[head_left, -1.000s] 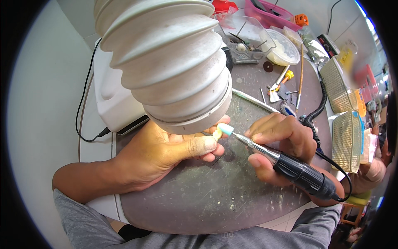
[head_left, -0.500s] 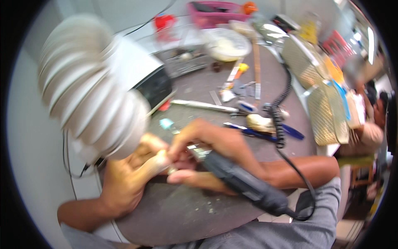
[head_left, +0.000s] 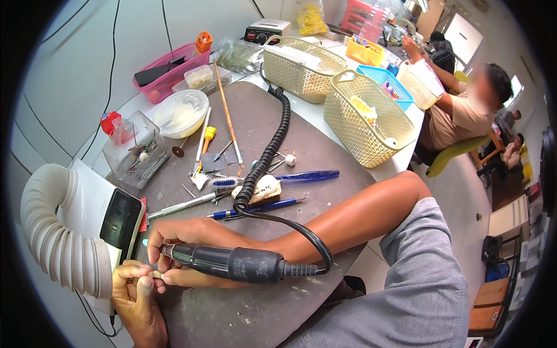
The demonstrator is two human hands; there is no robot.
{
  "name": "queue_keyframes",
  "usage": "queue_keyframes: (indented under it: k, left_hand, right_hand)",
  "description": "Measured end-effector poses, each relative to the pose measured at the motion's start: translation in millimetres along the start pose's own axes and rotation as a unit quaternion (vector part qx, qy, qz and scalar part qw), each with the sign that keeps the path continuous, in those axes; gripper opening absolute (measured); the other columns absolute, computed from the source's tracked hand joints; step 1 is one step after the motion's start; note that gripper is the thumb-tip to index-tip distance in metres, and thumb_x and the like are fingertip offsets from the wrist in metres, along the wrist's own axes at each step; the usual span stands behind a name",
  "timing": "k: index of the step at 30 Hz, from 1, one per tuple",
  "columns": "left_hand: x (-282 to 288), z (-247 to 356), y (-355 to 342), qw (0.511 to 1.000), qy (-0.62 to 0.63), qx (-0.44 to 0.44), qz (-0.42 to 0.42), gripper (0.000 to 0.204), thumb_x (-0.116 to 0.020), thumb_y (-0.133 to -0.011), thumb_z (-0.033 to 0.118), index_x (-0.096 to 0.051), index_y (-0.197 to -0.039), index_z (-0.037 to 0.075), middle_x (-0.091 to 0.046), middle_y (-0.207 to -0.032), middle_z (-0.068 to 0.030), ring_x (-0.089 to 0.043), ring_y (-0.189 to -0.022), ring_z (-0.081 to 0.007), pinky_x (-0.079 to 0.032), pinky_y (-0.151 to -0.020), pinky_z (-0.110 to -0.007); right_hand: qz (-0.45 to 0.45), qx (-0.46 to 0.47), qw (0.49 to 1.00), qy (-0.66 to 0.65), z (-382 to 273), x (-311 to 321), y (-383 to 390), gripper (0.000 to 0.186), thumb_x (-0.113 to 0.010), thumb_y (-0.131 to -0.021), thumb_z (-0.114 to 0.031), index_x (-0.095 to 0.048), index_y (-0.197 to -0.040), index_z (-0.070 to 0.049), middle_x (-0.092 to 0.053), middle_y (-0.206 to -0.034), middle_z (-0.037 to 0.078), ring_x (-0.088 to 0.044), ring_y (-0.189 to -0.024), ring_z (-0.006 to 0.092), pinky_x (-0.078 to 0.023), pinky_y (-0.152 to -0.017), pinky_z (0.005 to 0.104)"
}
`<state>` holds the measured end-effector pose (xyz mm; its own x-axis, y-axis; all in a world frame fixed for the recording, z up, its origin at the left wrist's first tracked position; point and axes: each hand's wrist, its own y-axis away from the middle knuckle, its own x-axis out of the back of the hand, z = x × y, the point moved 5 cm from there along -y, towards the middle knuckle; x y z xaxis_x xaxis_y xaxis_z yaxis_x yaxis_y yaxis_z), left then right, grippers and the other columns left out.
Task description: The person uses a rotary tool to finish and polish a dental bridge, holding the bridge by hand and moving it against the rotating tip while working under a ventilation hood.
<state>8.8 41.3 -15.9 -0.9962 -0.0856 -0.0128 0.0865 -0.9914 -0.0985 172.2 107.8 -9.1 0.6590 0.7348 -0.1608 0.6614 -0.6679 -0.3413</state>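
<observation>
We see the left hand (head_left: 139, 310) low by the table's near left, its thumb and fingers pinched narrow on a small pale piece (head_left: 156, 274). The piece sits between the two hands, over the brown table (head_left: 232, 313); we judge that so fine a grip leaves most of it bare and lets it be turned.

The right hand (head_left: 200, 232) has its fingers curled around the front of a black hand drill (head_left: 232, 264), and its thumb reaches the piece too, probably so that both hands steady each other. The drill lies almost level, its thick body back along the wrist, which likely takes some of the weight. Its tip is hidden by the fingers, so we cannot tell whether it touches the piece.

The black cord (head_left: 272, 145) runs over the table and loops above the right forearm, seemingly slack enough to let the wrist move. A ribbed white hose (head_left: 55, 243) bends down with its mouth just beside the left fingers, perhaps to draw off dust. The blue pen (head_left: 261, 207) and the off-white lump (head_left: 262, 189) lie beyond the right hand, near yet out of its way.
</observation>
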Motion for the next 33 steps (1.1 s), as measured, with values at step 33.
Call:
queue_keyframes:
  k: [33]
  left_hand:
    - [-1.4, -4.3, -2.7, 0.995, 0.069, 0.061, -0.038, 0.013, -0.063, -0.091, 0.009, -0.052, -0.098, 0.005, -0.050, -0.095, -0.0036, -0.054, -0.078, -0.0081, -0.045, -0.071, -0.020]
  right_hand:
    - [-0.053, 0.018, 0.998, -0.006, 2.8, 3.3, -0.1, 0.020, -0.067, -0.083, -0.010, -0.056, -0.099, -0.002, -0.060, -0.088, 0.002, -0.057, -0.080, 0.0086, -0.047, -0.071, 0.0252]
